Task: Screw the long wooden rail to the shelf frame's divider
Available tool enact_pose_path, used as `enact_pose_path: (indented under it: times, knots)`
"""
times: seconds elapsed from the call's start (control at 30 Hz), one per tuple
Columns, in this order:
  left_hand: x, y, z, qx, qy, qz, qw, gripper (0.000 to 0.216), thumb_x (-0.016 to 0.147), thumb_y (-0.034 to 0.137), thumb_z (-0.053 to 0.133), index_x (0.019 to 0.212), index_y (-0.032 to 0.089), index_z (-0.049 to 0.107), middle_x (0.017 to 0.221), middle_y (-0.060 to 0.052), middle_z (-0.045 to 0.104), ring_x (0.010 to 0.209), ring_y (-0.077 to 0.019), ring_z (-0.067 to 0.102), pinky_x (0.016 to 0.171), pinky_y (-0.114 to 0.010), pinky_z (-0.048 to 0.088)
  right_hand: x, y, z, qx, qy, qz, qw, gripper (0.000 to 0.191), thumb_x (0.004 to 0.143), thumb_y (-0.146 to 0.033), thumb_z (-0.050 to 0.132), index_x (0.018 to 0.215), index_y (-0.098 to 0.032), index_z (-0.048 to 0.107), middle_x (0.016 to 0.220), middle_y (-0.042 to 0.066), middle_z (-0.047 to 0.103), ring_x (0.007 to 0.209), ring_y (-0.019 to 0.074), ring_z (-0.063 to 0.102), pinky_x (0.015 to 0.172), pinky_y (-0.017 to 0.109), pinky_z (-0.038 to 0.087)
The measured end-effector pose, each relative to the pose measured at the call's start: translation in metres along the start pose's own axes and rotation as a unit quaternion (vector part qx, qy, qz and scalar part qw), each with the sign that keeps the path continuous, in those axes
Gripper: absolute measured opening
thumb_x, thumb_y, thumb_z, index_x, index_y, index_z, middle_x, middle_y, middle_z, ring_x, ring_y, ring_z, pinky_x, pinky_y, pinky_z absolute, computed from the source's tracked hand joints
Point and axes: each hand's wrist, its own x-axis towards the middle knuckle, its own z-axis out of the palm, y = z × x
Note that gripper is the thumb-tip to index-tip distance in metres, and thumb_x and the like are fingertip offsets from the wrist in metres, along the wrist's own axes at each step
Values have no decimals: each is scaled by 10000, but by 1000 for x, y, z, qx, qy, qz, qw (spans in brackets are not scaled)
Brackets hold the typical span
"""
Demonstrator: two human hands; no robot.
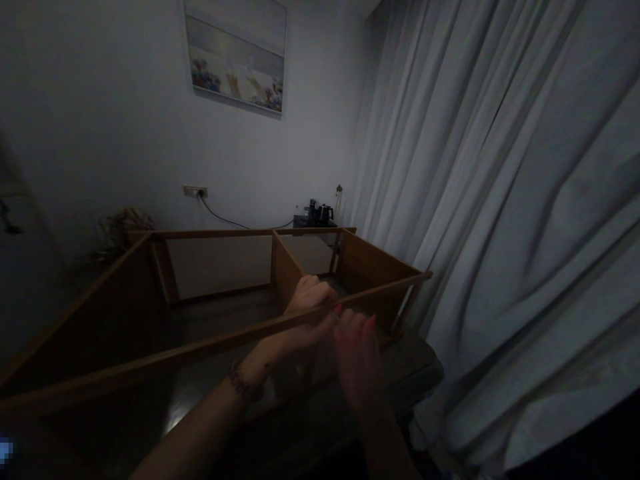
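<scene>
A brown wooden cabinet frame (150, 363) lies on its back in front of me, with a middle divider (287, 267) and a long front rail crossing the view. My left hand (310, 297), a bead bracelet on its wrist, is curled over the front rail where the divider meets it. My right hand (356, 350) is just to the right, fingers pinched together against the rail beside the left hand. A tiny item may sit between the fingertips; the dim light hides it.
Grey curtains (500, 220) hang close on the right. A white wall behind carries a painting (235, 53) and a socket (195, 191) with a cable. A black kettle (324, 213) stands on a small dark table past the frame. A dried plant (120, 227) sits at left.
</scene>
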Motion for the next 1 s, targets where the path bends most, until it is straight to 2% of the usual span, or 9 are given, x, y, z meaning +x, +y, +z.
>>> enact_pose_path:
  times: [0.1, 0.17, 0.3, 0.43, 0.57, 0.63, 0.73, 0.83, 1.0]
  knots:
    - [0, -2, 0, -4, -6, 5, 1000, 132, 866, 266, 450, 743, 221, 441, 693, -15, 534, 735, -197, 493, 751, -386, 401, -1, -8, 0, -74, 14, -38, 996, 486, 1028, -459, 282, 652, -251, 509, 555, -26, 482, 535, 164, 473, 576, 302, 393]
    - [0, -5, 2, -7, -11, 9, 1000, 150, 874, 281, 441, 735, 224, 439, 692, -20, 537, 730, -201, 490, 741, -389, 399, -4, -16, -5, -154, 9, -100, 983, 429, 1034, -374, 335, 696, -237, 559, 626, -7, 574, 608, 166, 531, 617, 299, 386]
    - [-1, -8, 4, -3, -6, 12, 1000, 140, 863, 281, 457, 737, 223, 434, 688, -14, 528, 727, -200, 481, 750, -379, 400, -7, -28, -18, -333, -52, -240, 911, 352, 1035, -261, 356, 844, -197, 643, 697, 24, 646, 659, 171, 550, 645, 301, 355]
    - [-1, -6, 5, 12, 11, 5, 1000, 112, 870, 257, 461, 765, 219, 450, 705, -11, 528, 737, -195, 477, 772, -374, 402, -7, -32, -29, -414, -132, -278, 857, 288, 1023, -271, 402, 1009, -197, 680, 681, 21, 638, 638, 178, 526, 643, 308, 343]
    - [-1, -5, 5, 21, 12, 22, 999, 129, 867, 281, 468, 755, 220, 454, 684, -11, 523, 731, -200, 468, 754, -377, 393, -8, -31, -34, -357, -175, -191, 897, 281, 1011, -253, 412, 987, -227, 691, 789, 33, 659, 758, 186, 574, 733, 324, 402]
    - [-1, -4, 5, 20, 14, 25, 999, 132, 866, 291, 464, 756, 220, 453, 678, -12, 519, 730, -202, 465, 744, -377, 390, -9, -29, -35, -318, -165, -159, 920, 296, 1007, -227, 399, 977, -235, 693, 839, 35, 668, 809, 185, 594, 771, 332, 429]
    - [-2, -2, 3, 20, 12, 10, 1000, 131, 880, 281, 444, 766, 216, 449, 710, -21, 535, 751, -204, 471, 767, -382, 398, -11, -26, -35, -286, -126, -140, 940, 275, 992, -195, 416, 1148, -236, 638, 943, 46, 692, 852, 181, 624, 782, 326, 476]
    - [-2, 0, 0, 20, -5, 8, 1000, 124, 879, 276, 459, 773, 212, 454, 719, -22, 541, 752, -199, 477, 782, -381, 409, -11, -21, -36, -267, -99, -133, 949, 343, 982, -180, 438, 1307, -239, 527, 1121, 70, 682, 946, 177, 652, 823, 319, 516]
    - [-1, 2, -2, 18, -4, 9, 1000, 114, 875, 241, 444, 767, 209, 454, 710, -22, 536, 755, -200, 472, 763, -378, 401, -6, -16, -44, -268, -105, -166, 943, 249, 978, -155, 456, 1168, -247, 588, 1049, 49, 693, 972, 167, 656, 836, 303, 538]
